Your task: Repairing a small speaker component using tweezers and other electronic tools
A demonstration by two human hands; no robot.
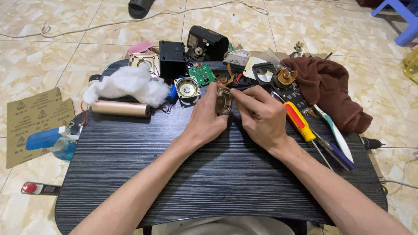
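Speaker [224, 102]: round, metal, on edge at table [209, 174] centre-top, clamped between left hand [204, 119] and right hand [261, 117] fingertips. Second speaker [187, 88] at 10 o'clock, near. Screwdriver [299, 122] at 3 o'clock. Wadding [128, 85] and tube [121, 108] at 9 o'clock.

You sit at a low dark woodgrain table [209, 182] on a floor [52, 61] of glossy cream marble-pattern tiles, evenly lit, soft glare on the tiles. A white cord [130, 19] snakes across the floor behind the table. Sandpaper sheets [32, 119] lie on the tiles to your left, a blue spray bottle [50, 141] overlapping them. A blue plastic stool [400, 17] stands far right, a black sandal [140, 7] at the top edge.
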